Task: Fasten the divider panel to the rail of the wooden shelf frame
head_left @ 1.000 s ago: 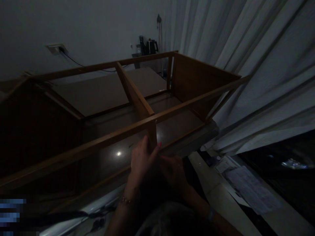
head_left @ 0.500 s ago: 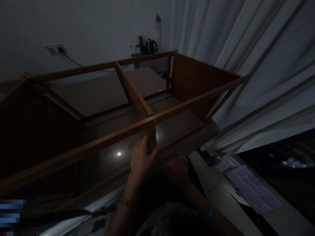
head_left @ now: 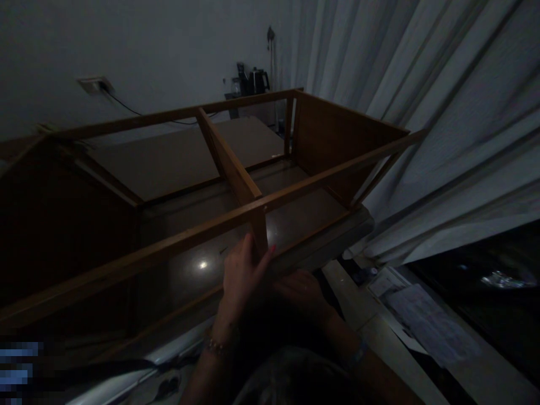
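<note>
- Left hand: closed about the short upright beneath the front rail of the wooden frame. The thumb lay on one side of the post and the fingers on the other. A bracelet was on the wrist.
- Right hand: just beside the left, low against the frame's near bottom edge. It was curled, but too dark to tell whether it held anything.
- Wooden frame: lying in front of the person, open side up. A divider board ran from the held upright to the frame's far rail.
- Change from the earlier pictures: the left hand had kept its hold on the upright. The right hand's fingers, spread a second ago, had drawn in under the frame's edge. The frame had not shifted.
- Curtain: hanging at the frame's right end, touching or nearly touching that corner.
- Kettle: beyond the frame's far right corner, on a small stand.
- Wall socket: on the wall behind the frame's far left, with a cable trailing from it.
- Papers: on the floor off the frame's near right corner.
- Obstruction: the person's own dark head or hair at the bottom edge hid the forearms.
</note>
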A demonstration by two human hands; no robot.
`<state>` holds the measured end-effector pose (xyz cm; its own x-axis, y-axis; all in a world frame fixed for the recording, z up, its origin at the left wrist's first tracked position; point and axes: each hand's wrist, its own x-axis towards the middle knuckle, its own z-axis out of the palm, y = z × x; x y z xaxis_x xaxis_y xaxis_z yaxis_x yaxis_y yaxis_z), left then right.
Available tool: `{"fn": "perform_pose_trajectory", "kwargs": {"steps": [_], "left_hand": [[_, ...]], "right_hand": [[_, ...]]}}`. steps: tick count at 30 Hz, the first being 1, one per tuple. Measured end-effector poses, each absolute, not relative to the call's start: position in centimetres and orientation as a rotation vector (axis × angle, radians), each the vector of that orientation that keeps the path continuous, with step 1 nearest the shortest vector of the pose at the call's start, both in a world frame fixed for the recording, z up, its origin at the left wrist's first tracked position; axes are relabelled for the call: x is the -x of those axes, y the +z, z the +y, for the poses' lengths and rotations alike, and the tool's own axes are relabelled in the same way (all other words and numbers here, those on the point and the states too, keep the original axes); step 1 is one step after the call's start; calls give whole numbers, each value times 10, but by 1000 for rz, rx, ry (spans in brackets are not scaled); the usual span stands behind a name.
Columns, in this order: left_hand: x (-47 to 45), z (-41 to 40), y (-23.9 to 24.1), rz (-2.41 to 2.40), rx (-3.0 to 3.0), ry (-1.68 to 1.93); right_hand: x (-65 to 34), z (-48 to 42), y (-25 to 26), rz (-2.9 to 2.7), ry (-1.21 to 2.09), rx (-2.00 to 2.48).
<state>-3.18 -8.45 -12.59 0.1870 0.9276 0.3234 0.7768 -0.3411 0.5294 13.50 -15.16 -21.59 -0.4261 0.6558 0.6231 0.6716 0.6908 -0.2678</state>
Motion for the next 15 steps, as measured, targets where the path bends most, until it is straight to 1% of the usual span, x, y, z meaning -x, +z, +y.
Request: {"fn": "perform_pose_trajectory", "kwargs": {"steps": [10,15], "left_hand": [[32,-84,-126,1658,-2261,887],[32,-84,-125,1642,-2248,890]], "right_hand": [[-125,-152,-201,-1921,313,976],[-118,-156,-196,-1747,387,1053]]}}
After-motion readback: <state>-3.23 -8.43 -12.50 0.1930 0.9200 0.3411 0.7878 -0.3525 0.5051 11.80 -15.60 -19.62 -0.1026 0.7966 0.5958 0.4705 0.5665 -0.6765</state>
